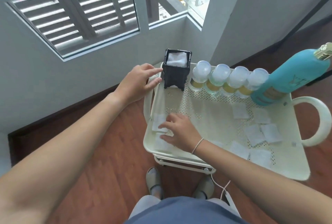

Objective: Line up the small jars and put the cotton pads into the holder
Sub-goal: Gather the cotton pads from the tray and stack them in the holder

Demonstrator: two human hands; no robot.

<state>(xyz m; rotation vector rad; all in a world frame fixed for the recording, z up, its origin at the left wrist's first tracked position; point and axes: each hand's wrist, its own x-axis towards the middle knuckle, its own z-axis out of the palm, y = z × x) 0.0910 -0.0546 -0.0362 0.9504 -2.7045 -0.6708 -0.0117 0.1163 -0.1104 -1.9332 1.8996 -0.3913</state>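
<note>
**My hands at the cream tray: one on the holder, one on the pads**

I stand at a cream plastic tray with small holes in its floor [206, 108] and a round handle on the right side. My left hand [138, 82] is spread, and its fingertips touch the left wall of the black square holder with small feet [177, 71]. This holder stands upright in the far left corner of the tray, and white cotton pads already fill its open top.

My right hand [179, 130] lies flat with the fingers apart, near the left edge of the tray. Its fingertips press on two white square cotton pads [158, 125] there; I cannot tell if one is pinched.

Four small glass jars with clear round caps and yellow liquid [228, 82] stand in one row along the far side of the tray, each touching the next, just beside the holder. At the right end of the row a tall turquoise bottle with a gold cap [291, 73] leans outward.

More loose white square pads [260, 134] lie scattered on the right half of the tray, some overlapping. Below is a brown wooden floor [107, 152].
</note>
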